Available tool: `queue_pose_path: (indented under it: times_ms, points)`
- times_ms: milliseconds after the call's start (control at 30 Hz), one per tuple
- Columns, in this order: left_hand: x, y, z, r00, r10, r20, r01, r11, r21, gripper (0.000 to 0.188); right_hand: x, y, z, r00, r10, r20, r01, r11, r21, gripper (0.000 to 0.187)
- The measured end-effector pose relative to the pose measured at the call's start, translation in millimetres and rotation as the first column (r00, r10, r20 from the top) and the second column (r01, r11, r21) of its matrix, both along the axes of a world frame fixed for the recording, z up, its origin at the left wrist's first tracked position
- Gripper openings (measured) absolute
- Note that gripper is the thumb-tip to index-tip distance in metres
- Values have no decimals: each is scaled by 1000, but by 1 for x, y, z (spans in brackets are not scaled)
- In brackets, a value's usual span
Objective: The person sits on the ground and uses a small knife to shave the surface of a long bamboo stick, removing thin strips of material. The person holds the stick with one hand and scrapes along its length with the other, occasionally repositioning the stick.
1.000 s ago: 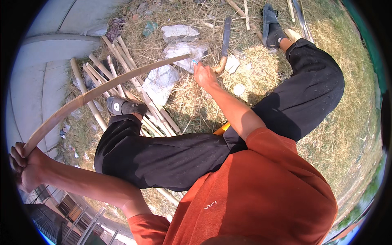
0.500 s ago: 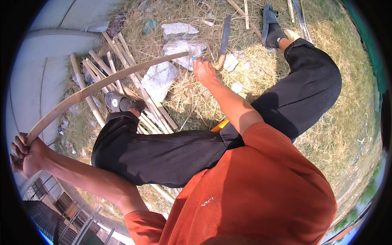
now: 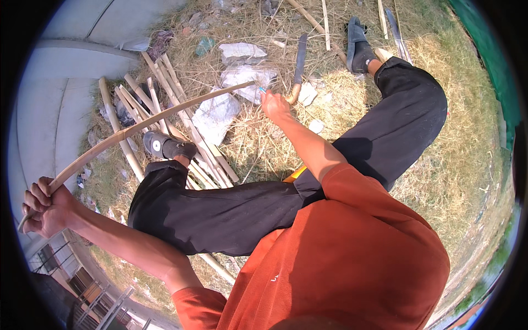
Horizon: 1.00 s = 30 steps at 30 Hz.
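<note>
My left hand [image 3: 49, 208] is closed round the near end of a long bamboo strip [image 3: 159, 116], at the far left. The strip slants up and rightward over my left foot, a little bowed, with a joint ring partway along. Its other end lies close to my right hand [image 3: 276, 104]. That hand is closed on a small blue object [image 3: 262, 90] whose kind I cannot make out; whether it touches the strip is unclear. Just beyond my right hand, a long dark-bladed machete [image 3: 300, 63] with a curved wooden handle rests by the stones.
Several bamboo poles [image 3: 192, 129] lie in a pile beside my left foot. White rocks [image 3: 216, 115] sit in front of me on dry grass. Another long blade [image 3: 397, 36] lies past my right foot. A pale wall [image 3: 44, 118] stands at the left. Something yellow [image 3: 296, 174] shows between my legs.
My left hand has rolled the bamboo strip, so its narrow edge shows instead of its broad face. The strip's far end sits slightly lower. My right hand keeps its grip nearly in place.
</note>
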State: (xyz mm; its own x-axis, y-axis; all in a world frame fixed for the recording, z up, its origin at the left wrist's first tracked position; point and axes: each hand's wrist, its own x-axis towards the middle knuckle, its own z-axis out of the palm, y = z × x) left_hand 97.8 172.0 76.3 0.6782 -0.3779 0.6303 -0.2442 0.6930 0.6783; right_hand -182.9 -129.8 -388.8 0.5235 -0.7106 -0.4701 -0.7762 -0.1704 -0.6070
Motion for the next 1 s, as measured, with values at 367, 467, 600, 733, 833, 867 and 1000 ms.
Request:
queue_pose_path:
  times_ms: [367,467,600,733,833,867,1000]
  points:
    - [4,13,4,992,-124,-1,124,991,49,36,3,-1,-11,988,121,-98,-141,965,-221,48]
    - [8,16,1,982,-189,-16,189,981,50,37,3,-10,-21,973,171,-155,-207,943,-260,47]
    - [15,21,-5,1000,-10,-21,11,999,43,38,1,-9,-24,981,128,-145,-156,965,-210,44]
    - [14,29,-10,974,225,42,-226,974,34,39,-7,-4,-25,990,61,-126,-91,965,-247,44]
    - [0,33,-7,952,304,42,-304,953,-5,39,-20,-7,-14,984,44,-175,-65,991,-116,48]
    - [-5,34,-4,950,310,38,-309,951,-23,39,-21,-11,-10,980,35,-194,-50,996,-75,49]
    - [-4,25,-4,923,370,103,-377,924,59,29,3,-10,73,983,173,-55,-171,984,49,49]
